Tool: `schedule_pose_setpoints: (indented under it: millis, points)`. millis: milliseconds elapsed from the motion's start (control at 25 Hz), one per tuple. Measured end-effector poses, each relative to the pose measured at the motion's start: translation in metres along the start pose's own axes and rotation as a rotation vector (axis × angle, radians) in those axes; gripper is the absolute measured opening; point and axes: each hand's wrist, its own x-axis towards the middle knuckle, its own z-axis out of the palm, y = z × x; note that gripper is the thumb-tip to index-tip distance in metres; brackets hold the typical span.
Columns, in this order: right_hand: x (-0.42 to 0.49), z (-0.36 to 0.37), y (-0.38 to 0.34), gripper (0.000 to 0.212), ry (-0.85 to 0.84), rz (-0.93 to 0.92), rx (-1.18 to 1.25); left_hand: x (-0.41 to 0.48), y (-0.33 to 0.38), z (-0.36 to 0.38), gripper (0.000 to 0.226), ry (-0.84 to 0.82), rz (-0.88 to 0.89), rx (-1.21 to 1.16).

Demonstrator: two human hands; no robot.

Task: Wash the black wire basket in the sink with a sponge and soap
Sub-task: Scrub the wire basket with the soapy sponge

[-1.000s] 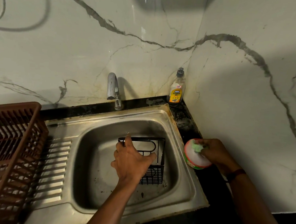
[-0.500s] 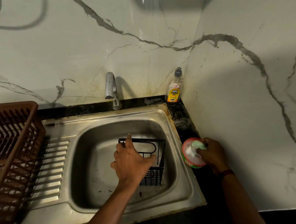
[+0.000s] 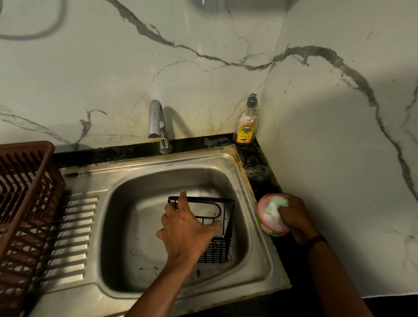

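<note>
The black wire basket (image 3: 218, 243) stands upright in the steel sink (image 3: 253, 258), near the bowl's right side. My left hand (image 3: 185, 228) grips its near rim, index finger stretched over the far rim. On the dark counter right of the sink sits a round tub of soap (image 3: 269, 224) with a red and green side. My right hand (image 3: 295, 216) presses a green sponge (image 3: 277, 206) into the pale soap in the tub.
A chrome tap (image 3: 157, 123) rises behind the sink. A bottle of dishwash gel (image 3: 246, 126) stands in the back corner. A brown plastic dish rack (image 3: 8, 218) sits on the ribbed drainboard (image 3: 74, 233) at left. Marble walls close in behind and right.
My right hand has shifted the sponge a little over the soap in the tub. The left hand and the basket have stayed where they were.
</note>
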Motion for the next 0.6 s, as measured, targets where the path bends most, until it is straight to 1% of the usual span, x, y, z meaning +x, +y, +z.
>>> schedule_pose_setpoints:
  millis: [80, 160, 240, 280, 440, 600]
  points:
    - [0.001, 0.0038, 0.0007, 0.042, 0.002, 0.008, -0.02, -0.0001, -0.0002, 0.0007, 0.115, -0.001, 0.004, -0.012]
    - [0.0035, 0.007, 0.0038, 0.036, 0.004, -0.024, -0.07, -0.0003, -0.0003, 0.0012, 0.115, -0.003, 0.005, -0.013]
    - [0.0042, 0.0088, 0.0028, 0.024, 0.003, -0.063, -0.076, -0.0007, -0.0005, 0.0013, 0.115, -0.008, 0.004, -0.006]
    - [0.0058, 0.0096, 0.0022, 0.021, 0.007, -0.077, -0.063, -0.0007, -0.0009, 0.0013, 0.115, -0.01, 0.003, -0.004]
    - [0.0088, 0.0096, -0.0014, 0.018, 0.03, -0.161, -0.098, 0.0, -0.0023, 0.0011, 0.115, -0.004, 0.002, 0.0]
    - [0.0073, 0.0087, -0.0035, 0.031, 0.009, -0.184, -0.234, -0.0002, -0.0028, 0.0007, 0.115, -0.006, 0.001, -0.006]
